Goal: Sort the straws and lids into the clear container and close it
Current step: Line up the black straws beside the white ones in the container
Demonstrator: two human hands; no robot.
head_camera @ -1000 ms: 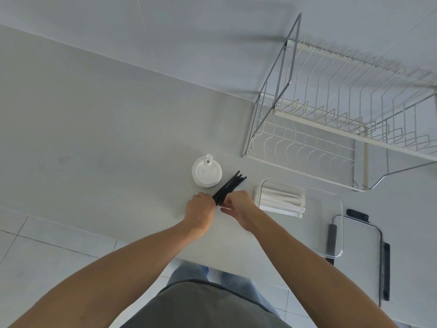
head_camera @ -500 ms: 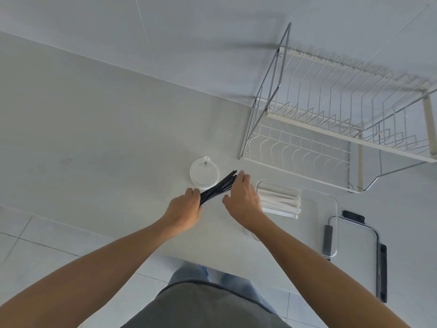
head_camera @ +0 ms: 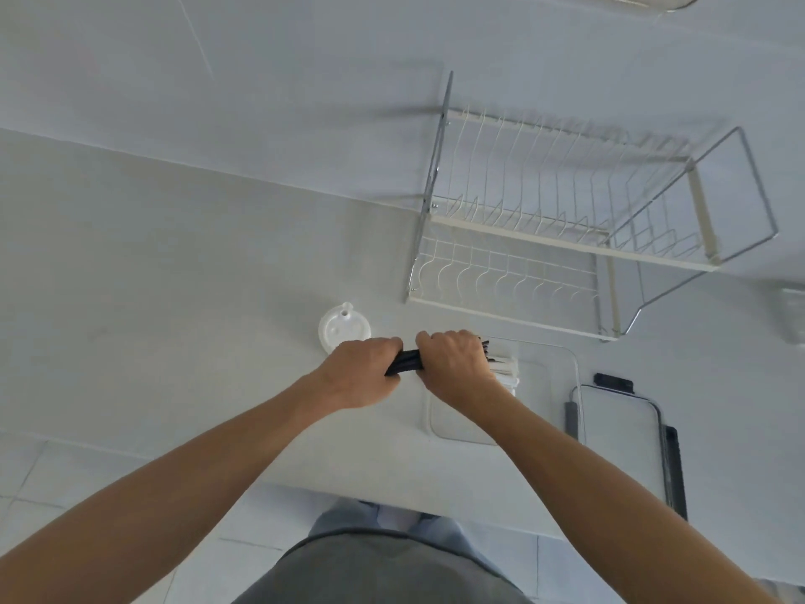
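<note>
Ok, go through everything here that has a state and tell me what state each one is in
Black straws: bundled, gripped by both hands.
Left hand: curled round the straws.
Right hand: curled round the straws.
Clear container: open, white straws inside.
Container lid: off, lying beside the container.
White cup lids: on the counter.
Dish rack: empty.

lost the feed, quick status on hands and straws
Left hand and right hand both grip black straws. Clear container open, white straws inside. Path unobstructed.

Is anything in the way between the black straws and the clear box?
Nothing visible is. Both hands, left hand and right hand, hold the black straws right beside the open clear container. White straws already lie inside it.
</note>
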